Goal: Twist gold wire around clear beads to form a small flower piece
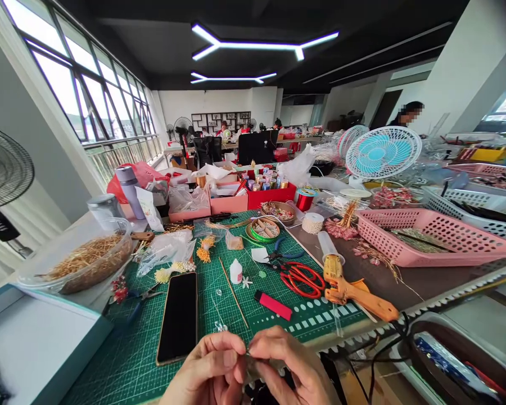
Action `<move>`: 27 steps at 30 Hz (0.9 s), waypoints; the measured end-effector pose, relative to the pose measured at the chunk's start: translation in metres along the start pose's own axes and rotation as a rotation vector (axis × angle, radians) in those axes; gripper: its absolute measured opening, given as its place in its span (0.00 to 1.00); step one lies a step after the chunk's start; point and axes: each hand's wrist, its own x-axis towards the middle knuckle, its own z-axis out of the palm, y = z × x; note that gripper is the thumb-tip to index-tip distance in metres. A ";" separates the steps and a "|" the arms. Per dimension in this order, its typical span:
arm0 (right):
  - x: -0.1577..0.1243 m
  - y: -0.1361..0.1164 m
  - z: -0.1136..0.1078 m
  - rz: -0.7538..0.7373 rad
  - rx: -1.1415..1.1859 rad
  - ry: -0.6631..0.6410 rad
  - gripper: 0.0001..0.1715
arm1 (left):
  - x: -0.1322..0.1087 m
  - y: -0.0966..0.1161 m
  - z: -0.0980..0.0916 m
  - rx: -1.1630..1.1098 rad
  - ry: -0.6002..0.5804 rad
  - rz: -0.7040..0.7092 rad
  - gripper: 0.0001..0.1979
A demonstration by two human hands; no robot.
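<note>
The left hand (206,368) and right hand (289,365) pinch a thin piece (253,360), too small to identify, in a narrow fingertip grip, apparently for fine control; it is held just beyond the near edge of the green cutting mat (122,360); red-handled scissors (301,279) and an orange hot glue gun (346,287) lie within reach.

Smartphone (179,318), green cutting mat (109,360), red scissors (301,279), hot glue gun (341,287)
</note>
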 end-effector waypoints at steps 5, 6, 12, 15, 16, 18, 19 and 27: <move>0.010 -0.001 -0.002 -0.093 -0.099 -0.070 0.19 | -0.003 0.004 -0.003 0.020 -0.059 -0.002 0.12; 0.010 -0.001 -0.003 -0.101 -0.117 -0.080 0.21 | -0.004 0.005 -0.003 0.029 -0.052 -0.011 0.13; 0.003 0.003 -0.002 -0.089 -0.174 -0.115 0.17 | -0.006 0.006 -0.002 0.108 0.072 -0.071 0.17; 0.006 0.001 -0.001 -0.040 -0.109 -0.031 0.11 | -0.007 0.010 0.003 0.206 0.175 -0.103 0.21; 0.007 0.000 0.000 -0.014 -0.085 -0.017 0.09 | -0.007 0.012 0.006 0.256 0.210 -0.116 0.21; 0.011 -0.003 0.000 0.097 -0.038 -0.018 0.07 | -0.008 0.016 0.010 0.355 0.266 -0.135 0.21; 0.012 -0.004 0.000 0.188 0.002 -0.035 0.08 | -0.009 0.018 0.012 0.401 0.282 -0.139 0.21; 0.010 -0.006 0.015 0.650 0.402 0.064 0.20 | -0.005 0.006 0.020 0.553 0.364 0.068 0.18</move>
